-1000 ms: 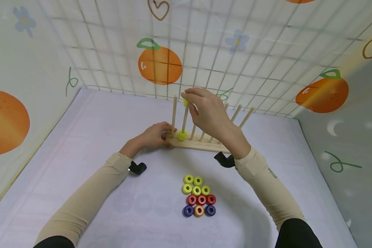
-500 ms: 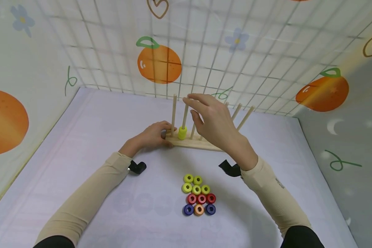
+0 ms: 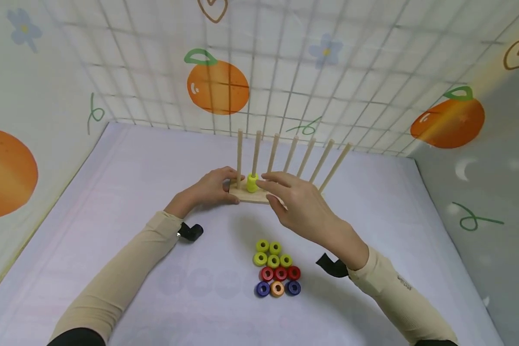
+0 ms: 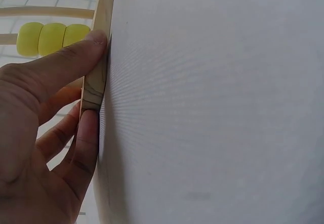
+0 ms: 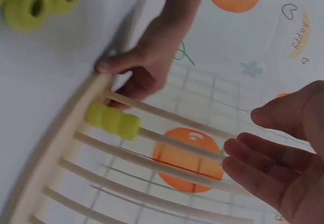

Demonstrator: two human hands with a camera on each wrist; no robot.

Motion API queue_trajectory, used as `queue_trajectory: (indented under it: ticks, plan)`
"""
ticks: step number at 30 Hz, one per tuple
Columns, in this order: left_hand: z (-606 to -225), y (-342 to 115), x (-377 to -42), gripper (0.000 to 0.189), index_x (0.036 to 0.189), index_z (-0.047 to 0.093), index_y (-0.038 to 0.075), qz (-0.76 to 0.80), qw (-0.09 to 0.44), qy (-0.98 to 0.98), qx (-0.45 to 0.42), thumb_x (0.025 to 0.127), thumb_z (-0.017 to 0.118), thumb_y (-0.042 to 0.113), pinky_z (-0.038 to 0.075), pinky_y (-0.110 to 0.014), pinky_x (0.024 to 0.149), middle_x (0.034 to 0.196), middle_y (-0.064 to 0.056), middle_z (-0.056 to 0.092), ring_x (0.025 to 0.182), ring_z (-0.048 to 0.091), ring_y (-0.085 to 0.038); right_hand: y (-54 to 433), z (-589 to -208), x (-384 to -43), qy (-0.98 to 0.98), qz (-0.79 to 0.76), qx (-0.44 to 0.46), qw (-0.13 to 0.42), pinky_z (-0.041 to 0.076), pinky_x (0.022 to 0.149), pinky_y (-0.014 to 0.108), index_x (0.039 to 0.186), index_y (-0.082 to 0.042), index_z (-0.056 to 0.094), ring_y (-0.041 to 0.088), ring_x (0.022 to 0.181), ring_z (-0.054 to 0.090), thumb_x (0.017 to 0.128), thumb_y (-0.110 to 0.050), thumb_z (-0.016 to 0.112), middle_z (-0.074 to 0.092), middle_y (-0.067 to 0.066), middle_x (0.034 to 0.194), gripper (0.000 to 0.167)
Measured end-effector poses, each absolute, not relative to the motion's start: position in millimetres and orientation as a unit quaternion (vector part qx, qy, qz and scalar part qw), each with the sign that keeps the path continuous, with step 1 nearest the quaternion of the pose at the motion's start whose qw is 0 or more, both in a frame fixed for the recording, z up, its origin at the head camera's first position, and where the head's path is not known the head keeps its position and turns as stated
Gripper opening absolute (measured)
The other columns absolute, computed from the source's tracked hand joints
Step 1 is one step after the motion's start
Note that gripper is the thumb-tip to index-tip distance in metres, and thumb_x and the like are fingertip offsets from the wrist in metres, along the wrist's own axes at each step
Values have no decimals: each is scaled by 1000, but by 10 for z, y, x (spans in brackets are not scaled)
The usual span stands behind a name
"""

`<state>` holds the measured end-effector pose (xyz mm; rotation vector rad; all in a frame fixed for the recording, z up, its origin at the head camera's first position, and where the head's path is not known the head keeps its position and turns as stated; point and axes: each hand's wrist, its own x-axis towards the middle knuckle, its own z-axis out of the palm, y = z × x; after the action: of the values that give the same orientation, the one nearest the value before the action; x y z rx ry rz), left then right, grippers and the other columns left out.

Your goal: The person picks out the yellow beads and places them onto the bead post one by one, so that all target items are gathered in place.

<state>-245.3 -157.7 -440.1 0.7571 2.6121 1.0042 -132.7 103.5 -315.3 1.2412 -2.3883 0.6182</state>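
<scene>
A pale wooden peg stand (image 3: 245,194) has several upright pegs in a row. Three yellow beads (image 4: 52,39) are stacked at the foot of its second peg from the left. My left hand (image 3: 214,188) grips the stand's left end, thumb on the front side and other fingers round the end and behind. Nothing is in my right hand (image 3: 304,206), whose relaxed fingers are parted from the thumb, in front of the pegs. In the head view its fingertips come right beside the yellow stack. The stand's right part is hidden behind this hand.
Loose beads lie on the white tabletop (image 3: 190,288) nearer to me: several yellow ones (image 3: 273,261), three red (image 3: 280,274), two blue (image 3: 262,289) and an orange one (image 3: 277,289). Behind the stand rises a grid wall (image 3: 281,72) with printed fruit.
The right hand has let go of a yellow bead at the second peg's top; the bead dropped onto the stack. That hand then came down and toward me. The left hand kept its grip.
</scene>
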Motion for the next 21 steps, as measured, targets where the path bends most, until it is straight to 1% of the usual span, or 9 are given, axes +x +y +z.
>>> queue_trajectory:
  ticks: [5, 9, 12, 15, 18, 21]
  plan:
    - [-4411, -1511, -2489, 69, 137, 60, 11, 343, 123, 896, 252, 77, 89, 28, 47, -43, 96, 137, -5, 55, 118, 53, -24, 1133, -3395, -1225, -864, 211, 436, 141, 57, 81, 36, 120, -2, 71, 27, 107, 66, 87, -2, 74, 67, 15, 121, 33]
    - [-4427, -1562, -2475, 69, 137, 60, 12, 355, 127, 893, 245, 77, 89, 29, 49, -39, 92, 137, -3, 54, 112, 55, -21, 1153, -3615, -1145, -877, 208, 423, 93, 57, 82, 36, 120, -3, 71, 26, 109, 66, 87, -7, 76, 67, 14, 122, 33]
    - [-4431, -1584, -2472, 68, 138, 60, 13, 362, 127, 888, 253, 78, 88, 31, 48, -40, 93, 137, -3, 54, 112, 55, -22, 1165, -3752, -1089, -886, 208, 410, 57, 56, 85, 39, 119, -3, 72, 26, 111, 65, 86, -8, 78, 67, 15, 122, 34]
    - [-4424, -1522, -2501, 69, 138, 60, 12, 352, 123, 890, 264, 78, 87, 31, 45, -43, 98, 138, -4, 54, 117, 53, -24, 1222, -3848, -1046, -893, 206, 400, 28, 55, 88, 41, 117, -3, 73, 27, 110, 64, 85, -9, 79, 68, 14, 120, 33]
    - [-4421, -1516, -2500, 70, 138, 60, 11, 335, 120, 898, 260, 77, 88, 29, 42, -46, 102, 139, -6, 54, 121, 51, -26, 1238, -3937, -1024, -896, 197, 398, -2, 56, 85, 38, 116, -2, 73, 23, 104, 66, 85, -10, 78, 69, 11, 115, 32]
    - [-4421, -1507, -2497, 69, 139, 60, 11, 338, 121, 897, 258, 77, 88, 27, 44, -44, 100, 139, -6, 54, 121, 51, -26, 1254, -3999, -1005, -903, 184, 385, -37, 56, 80, 34, 114, -3, 74, 18, 95, 67, 87, -12, 77, 70, 7, 108, 28]
